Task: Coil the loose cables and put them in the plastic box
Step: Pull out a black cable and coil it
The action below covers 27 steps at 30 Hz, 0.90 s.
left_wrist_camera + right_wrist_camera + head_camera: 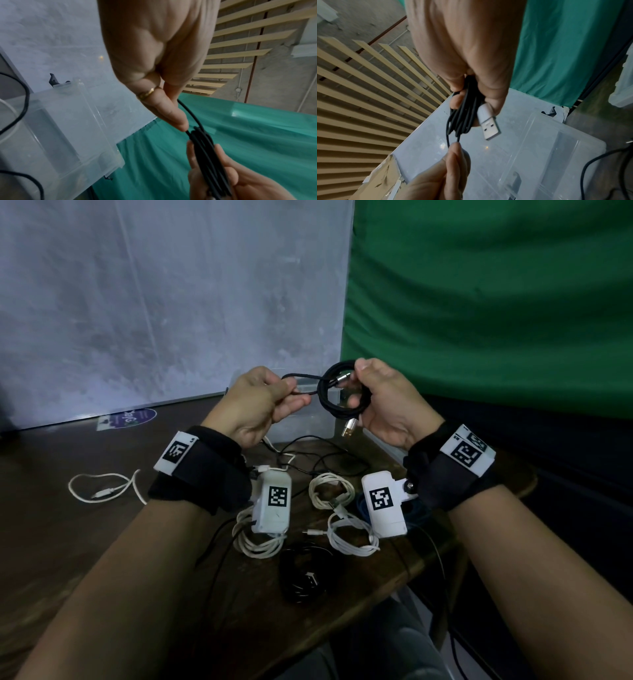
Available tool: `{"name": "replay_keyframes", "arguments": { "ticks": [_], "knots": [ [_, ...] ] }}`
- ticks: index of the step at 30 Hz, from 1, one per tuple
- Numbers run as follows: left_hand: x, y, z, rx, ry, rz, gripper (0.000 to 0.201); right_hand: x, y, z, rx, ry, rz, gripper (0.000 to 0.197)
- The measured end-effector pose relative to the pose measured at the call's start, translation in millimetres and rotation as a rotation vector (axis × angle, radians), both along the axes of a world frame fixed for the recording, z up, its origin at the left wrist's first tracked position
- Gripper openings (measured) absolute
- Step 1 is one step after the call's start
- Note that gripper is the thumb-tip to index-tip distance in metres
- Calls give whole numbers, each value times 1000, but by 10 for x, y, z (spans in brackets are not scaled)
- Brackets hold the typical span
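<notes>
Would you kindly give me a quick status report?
Right hand grips coiled black cable. Left hand pinches its tail. Plastic box behind, unobstructed.

A matt black sheath is seen on the cable (343, 393), and its plug (489, 125) is of bright, smooth metal with a pale, possibly plastic, grip. The box (65, 129) is made of clear, smooth, slightly glossy plastic. Dark wood with a dull grain is shown by the table (68, 525). The green backdrop (496, 302) is soft, creased cloth. A gold-coloured metal ring (145, 93) is worn on one finger.
</notes>
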State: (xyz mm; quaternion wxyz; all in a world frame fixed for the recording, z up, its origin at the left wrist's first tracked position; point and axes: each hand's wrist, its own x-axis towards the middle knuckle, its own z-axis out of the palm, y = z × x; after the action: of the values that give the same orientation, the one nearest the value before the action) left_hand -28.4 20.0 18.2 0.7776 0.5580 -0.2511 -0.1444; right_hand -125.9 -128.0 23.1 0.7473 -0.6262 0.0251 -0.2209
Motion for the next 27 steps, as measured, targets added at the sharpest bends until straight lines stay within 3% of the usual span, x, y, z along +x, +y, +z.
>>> {"name": "replay_keyframes", "arguments": {
  "ticks": [8,19,25,27],
  "knots": [
    [-46,-52,-66,-12,110,-80,19,-7,62,22,42,-47,43,20],
    [-172,-74,-113,400,-29,-368,7,45,5,-8,-66,-2,-61,26],
    [-170,-69,16,334,-18,-196,33,71,55,-116,-107,80,25,25],
    [-199,-93,8,355,11,-244,41,70,97,-148,-151,96,96,24]
  ]
}}
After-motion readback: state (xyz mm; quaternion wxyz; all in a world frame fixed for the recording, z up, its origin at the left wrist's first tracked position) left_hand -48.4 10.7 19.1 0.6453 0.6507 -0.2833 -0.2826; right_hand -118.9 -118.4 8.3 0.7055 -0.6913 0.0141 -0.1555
